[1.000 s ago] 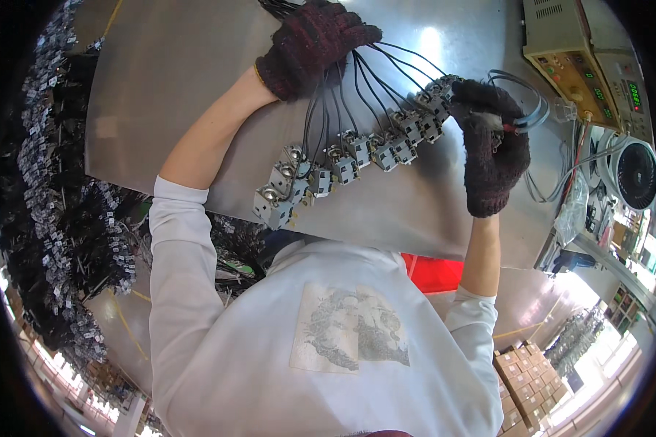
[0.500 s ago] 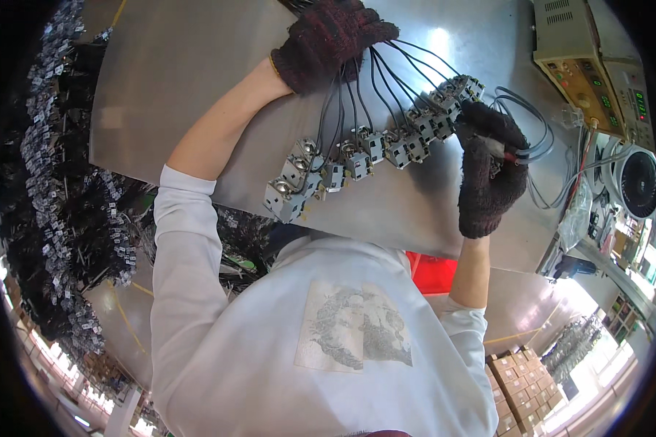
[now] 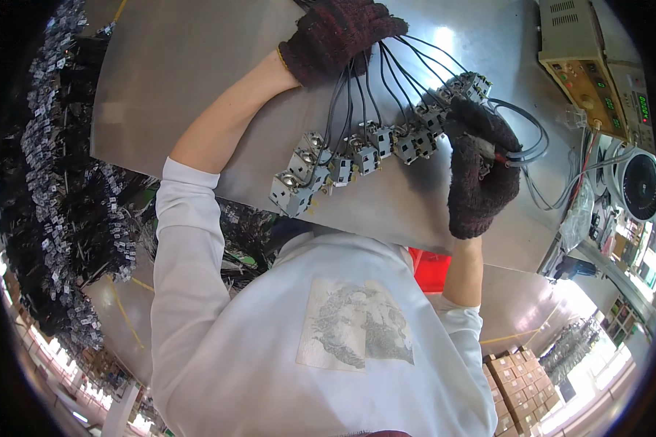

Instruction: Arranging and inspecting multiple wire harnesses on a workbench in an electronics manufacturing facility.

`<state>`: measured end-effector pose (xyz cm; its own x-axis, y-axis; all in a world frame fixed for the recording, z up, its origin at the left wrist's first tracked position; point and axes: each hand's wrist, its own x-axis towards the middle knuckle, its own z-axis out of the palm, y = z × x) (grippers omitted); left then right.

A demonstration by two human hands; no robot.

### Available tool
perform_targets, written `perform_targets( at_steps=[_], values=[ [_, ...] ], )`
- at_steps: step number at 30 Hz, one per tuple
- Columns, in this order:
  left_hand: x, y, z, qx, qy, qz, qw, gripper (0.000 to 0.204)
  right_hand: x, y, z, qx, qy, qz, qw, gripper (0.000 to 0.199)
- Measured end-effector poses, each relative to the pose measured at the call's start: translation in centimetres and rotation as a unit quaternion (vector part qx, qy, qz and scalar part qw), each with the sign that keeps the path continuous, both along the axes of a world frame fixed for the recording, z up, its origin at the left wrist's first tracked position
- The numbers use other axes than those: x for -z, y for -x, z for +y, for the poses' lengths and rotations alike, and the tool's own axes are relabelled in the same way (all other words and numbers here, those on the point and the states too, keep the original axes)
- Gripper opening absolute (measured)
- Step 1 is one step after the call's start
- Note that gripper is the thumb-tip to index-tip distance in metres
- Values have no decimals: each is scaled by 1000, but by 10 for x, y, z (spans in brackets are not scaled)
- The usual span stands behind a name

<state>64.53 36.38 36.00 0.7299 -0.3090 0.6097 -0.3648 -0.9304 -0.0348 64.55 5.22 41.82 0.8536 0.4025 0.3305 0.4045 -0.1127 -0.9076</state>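
- The row of connector blocks (image 3: 366, 156) has its long axis on a slant: its near end lies toward the body, below and left of the left fingertips, and its far end points up and right, past the tips of the right fingers.
- Black cables (image 3: 349, 102) fan out from under the left fingers down to the blocks, those on the left hanging steeply, those on the right running off at a flatter angle.
- The blocks are small, boxy and grey with a metallic sheen, with dark square openings; a few at the near end show round shiny parts. The cables are thin, smooth and flexible.
- Beneath both hands lies a tabletop (image 3: 197, 87) of dull, brushed-looking metal, bright with glare just beyond the left fingertips.
- The left hand (image 3: 342, 36), in a dark red-and-black knitted glove, has its fingers pressed together and closed on the gathered cables, tips toward the right; its thumb cannot be made out.
- The right hand (image 3: 485, 171), in a fuzzy dark glove, has thumb and forefinger curled around a small wired piece (image 3: 486, 148), partly hidden, with a red part.
- Grey wires (image 3: 543, 138) loop away to the right of those fingers.
- The right fingertips are at the blocks near the far end; whether they press on one cannot be told.
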Motion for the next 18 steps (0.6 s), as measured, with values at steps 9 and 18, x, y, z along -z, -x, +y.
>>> perform_targets(
  at_steps=[9,18],
  values=[
    [-2,-1,-3,10,9,-11,1000,32,-12,29,-14,-2,-94,59,994,33],
    [-1,-1,-5,-9,1,-11,1000,32,3,22,-13,-29,10,26,999,44]
  ],
)
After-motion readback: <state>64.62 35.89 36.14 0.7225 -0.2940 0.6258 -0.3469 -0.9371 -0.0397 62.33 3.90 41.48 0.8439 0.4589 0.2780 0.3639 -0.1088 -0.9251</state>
